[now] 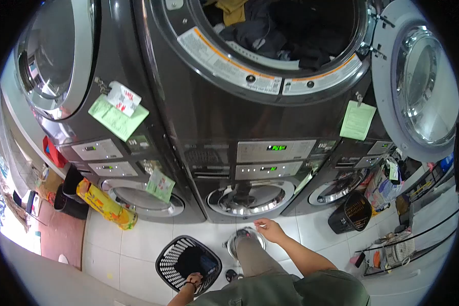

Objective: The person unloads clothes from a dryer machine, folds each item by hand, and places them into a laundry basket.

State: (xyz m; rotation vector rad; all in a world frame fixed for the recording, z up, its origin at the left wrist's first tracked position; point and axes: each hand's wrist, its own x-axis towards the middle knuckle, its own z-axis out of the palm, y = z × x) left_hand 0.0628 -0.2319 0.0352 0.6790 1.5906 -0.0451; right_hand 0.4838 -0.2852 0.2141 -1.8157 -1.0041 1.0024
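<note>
My left hand (194, 279), with a dark band at the wrist, reaches over the near side of a black slatted laundry basket (167, 251). Its fingers curl down at the dark clothes (190, 262) inside, and what they grip is hidden. My right hand (271, 230) is held out in front of the lower washer door (247, 199), fingers loosely bent and apart, holding nothing. Above, the open dryer drum holds a heap of dark clothes (275, 25) with a mustard-yellow piece (233, 11). The dryer's round door (427, 81) is swung out to the right.
A control panel (276, 148) lit "PUSH" sits between the stacked machines. On the left floor are a yellow bag (107, 205) and a black bin (69, 204). Another black basket (349, 214) and a rack (413, 239) stand right. A round metallic object (231, 246) is beside my leg.
</note>
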